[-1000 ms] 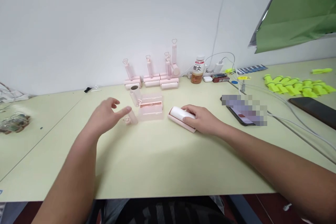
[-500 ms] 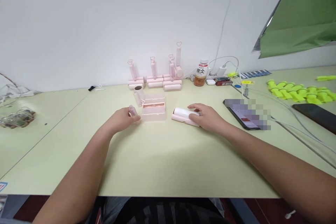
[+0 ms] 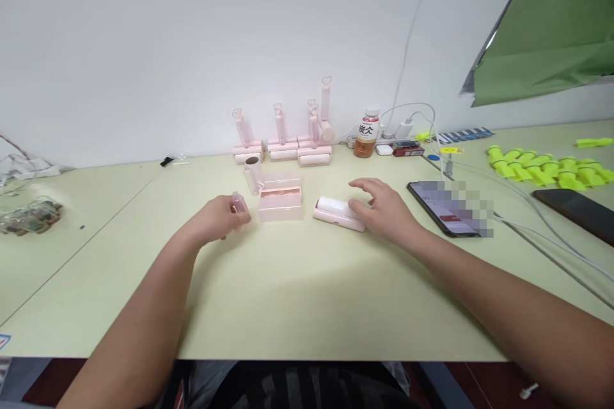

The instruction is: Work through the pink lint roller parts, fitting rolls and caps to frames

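My left hand (image 3: 218, 220) pinches a small pink translucent lint roller handle (image 3: 238, 202) between thumb and fingers, just above the table. To its right lies an open clear-lidded pink case (image 3: 281, 206), with a pink cylinder (image 3: 254, 176) showing a brown core standing behind it. My right hand (image 3: 388, 212) is open, its fingers spread, beside the right end of a lint roller head (image 3: 338, 214) with a white roll in a pink shell. The thumb is close to the white roll; whether it touches, I cannot tell.
Several pink lint rollers (image 3: 314, 154) with heart-topped handles stand along the wall. A supplement bottle (image 3: 367, 133), chargers and cables sit right of them. A phone (image 3: 444, 209) lies beyond my right hand, with several neon-yellow pieces (image 3: 542, 166) farther right. Wrapped items (image 3: 33, 217) lie far left.
My right hand has loosened from the lint roller head and its fingers have lifted and spread. The left hand has drawn slightly left, away from the case, with the handle.
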Demonstrator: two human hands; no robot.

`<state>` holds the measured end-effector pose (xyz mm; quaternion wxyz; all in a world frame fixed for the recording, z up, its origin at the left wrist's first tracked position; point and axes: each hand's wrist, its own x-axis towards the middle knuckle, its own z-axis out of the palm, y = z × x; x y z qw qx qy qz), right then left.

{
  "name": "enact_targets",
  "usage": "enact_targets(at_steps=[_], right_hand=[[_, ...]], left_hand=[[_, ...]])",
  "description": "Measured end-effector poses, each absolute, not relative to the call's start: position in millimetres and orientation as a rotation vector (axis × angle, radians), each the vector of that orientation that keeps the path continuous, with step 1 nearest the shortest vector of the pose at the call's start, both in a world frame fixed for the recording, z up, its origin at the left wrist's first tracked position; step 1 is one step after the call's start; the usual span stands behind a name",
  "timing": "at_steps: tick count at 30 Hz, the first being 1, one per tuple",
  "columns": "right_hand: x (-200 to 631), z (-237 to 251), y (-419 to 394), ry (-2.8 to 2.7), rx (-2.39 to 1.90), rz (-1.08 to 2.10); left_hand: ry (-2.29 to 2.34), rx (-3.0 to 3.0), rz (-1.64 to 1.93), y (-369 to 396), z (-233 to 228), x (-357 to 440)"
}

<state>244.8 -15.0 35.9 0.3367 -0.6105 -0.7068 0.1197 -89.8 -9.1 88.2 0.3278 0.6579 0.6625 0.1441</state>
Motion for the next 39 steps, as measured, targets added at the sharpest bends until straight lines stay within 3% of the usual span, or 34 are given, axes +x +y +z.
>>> enact_targets(at_steps=[4, 10, 14, 17, 21, 27, 33, 39], right_hand=[[232.6, 44.8, -36.1, -1.867, -1.346, 0.303], [204.2, 36.1, -64.3, -1.968, -1.045, 1.082], [195.6, 32.9, -66.8, -2.047, -1.173, 0.915], [199.0, 35.8, -63.8, -1.986, -1.137, 0.861], [210.8, 39.6, -59.9, -1.643, -1.029, 1.093], [217.6, 40.1, -59.8, -1.396, -0.74, 1.431], [216.5, 37.1, -60.6, -1.338, -0.656, 1.55], [219.4, 33.4, -56.7, -1.392, -0.622, 1.594]], left_hand=[[1.547, 1.781, 0.416, -21.5, 91.0, -74.7], [1.169, 2.121, 0.609, -51.7, 67.9, -9.6], [1.061, 2.26, 0.681, -63.3, 52.5, 16.0], [0.984, 1.945, 0.734, -62.7, 47.3, 16.2], [0.86, 1.433, 0.884, -53.2, 46.9, 5.8], [0.694, 1.178, 0.944, -43.8, 49.2, -3.2], [0.569, 1.221, 0.774, -46.0, 48.4, -3.9], [0.719, 1.62, 0.572, -47.6, 48.5, -10.4]])
